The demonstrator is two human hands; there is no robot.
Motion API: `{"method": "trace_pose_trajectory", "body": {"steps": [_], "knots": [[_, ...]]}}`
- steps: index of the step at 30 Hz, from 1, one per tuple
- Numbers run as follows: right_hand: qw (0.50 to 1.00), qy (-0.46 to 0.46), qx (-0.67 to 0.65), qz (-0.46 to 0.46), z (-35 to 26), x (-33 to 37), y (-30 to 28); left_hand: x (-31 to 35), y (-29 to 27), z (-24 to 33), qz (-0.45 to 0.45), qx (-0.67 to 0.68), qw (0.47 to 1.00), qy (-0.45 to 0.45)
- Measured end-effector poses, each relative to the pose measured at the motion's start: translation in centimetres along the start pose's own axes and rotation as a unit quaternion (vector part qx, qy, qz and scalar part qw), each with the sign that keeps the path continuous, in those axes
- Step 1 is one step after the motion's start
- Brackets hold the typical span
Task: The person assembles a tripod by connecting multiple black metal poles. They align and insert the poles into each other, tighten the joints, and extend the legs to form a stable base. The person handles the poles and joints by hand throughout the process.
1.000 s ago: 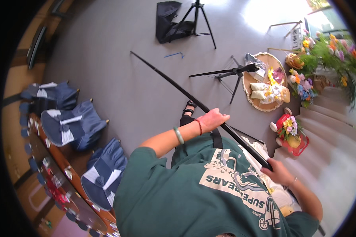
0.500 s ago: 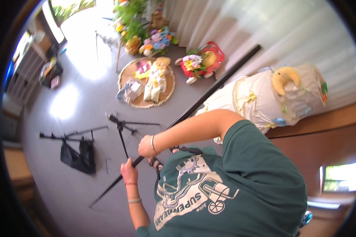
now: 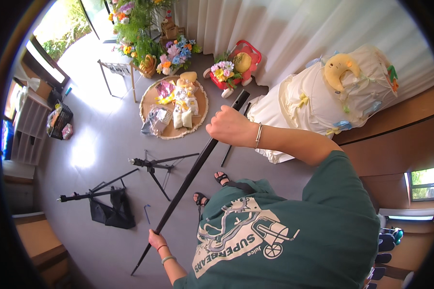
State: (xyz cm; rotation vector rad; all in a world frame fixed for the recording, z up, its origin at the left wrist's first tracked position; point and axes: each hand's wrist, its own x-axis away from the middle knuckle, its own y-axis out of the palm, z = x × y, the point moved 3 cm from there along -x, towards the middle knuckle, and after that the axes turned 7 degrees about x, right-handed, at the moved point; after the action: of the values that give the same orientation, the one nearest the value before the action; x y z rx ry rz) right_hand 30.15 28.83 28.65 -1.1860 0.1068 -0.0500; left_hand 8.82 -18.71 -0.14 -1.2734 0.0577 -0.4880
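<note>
I hold a long black pole (image 3: pixel 188 179) slantwise across my front. My right hand (image 3: pixel 231 126) is wrapped round it below its thicker upper end. My left hand (image 3: pixel 156 239) grips it lower down, where the pole thins toward its tip. Beyond the pole stands a black tripod stand (image 3: pixel 152 164) with its legs spread on the floor. To its left lies another folded black stand (image 3: pixel 84 196), with a black bag (image 3: pixel 115 212) against it. A second, thinner black rod (image 3: pixel 226 155) lies on the floor past my right hand.
A round mat (image 3: pixel 148 126) with plush items and packages lies ahead. A red cart (image 3: pixel 250 54) with flowers stands behind it. At right is a cream fabric-covered piece (image 3: pixel 299 115) with a moon plush (image 3: pixel 333 72). A small blue hex-key-like tool (image 3: pixel 146 214) lies on the floor.
My right hand has slid up and away from my left, toward the pole's upper end. The pole's far stretch no longer reaches up past the cart; a separate rod now shows on the floor.
</note>
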Motion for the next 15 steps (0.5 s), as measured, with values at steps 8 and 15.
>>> {"method": "trace_pose_trajectory", "body": {"steps": [8, 15], "knots": [[0.995, 0.035, 0.015, 0.087, -2.6, -1.1, 2.6, 4.4, -3.1, 12.9, 0.118, 0.195, 0.973, 0.018], [0.994, 0.015, -0.087, 0.065, -9.8, -1.9, 3.1, 8.0, -0.8, 24.3, -0.378, 0.731, 0.541, -0.174]]}}
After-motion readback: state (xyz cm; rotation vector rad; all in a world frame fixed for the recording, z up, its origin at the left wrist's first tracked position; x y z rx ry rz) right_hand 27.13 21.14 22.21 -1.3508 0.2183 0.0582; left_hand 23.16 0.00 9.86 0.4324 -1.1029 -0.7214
